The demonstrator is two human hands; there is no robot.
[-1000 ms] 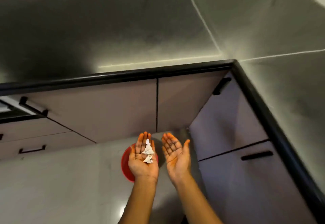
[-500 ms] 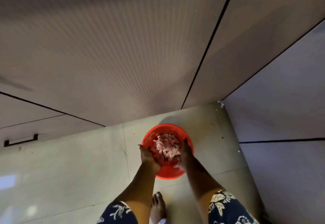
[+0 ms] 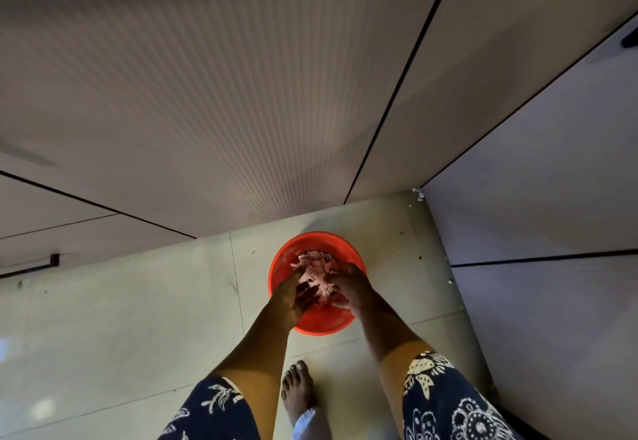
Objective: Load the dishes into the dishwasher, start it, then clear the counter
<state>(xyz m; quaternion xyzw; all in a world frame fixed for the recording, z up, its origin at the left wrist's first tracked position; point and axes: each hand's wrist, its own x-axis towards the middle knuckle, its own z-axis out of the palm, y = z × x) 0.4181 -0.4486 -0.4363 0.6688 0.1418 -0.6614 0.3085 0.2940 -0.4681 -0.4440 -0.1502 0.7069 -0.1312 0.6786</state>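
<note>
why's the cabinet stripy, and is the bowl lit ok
Head view: faint parallel bands cross the cabinet door, probably light flicker, not texture. Head view: the red bowl shows brightly, but the left hand and right hand inside it are dim, their finger pose unreadable. Head view: soft glare patches sit on the floor tiles at left.

2 bare forearms reaching steeply down, left hand (image 3: 293,296) and right hand (image 3: 350,284) meeting close together, fingers pointing downward, curl unclear
</note>
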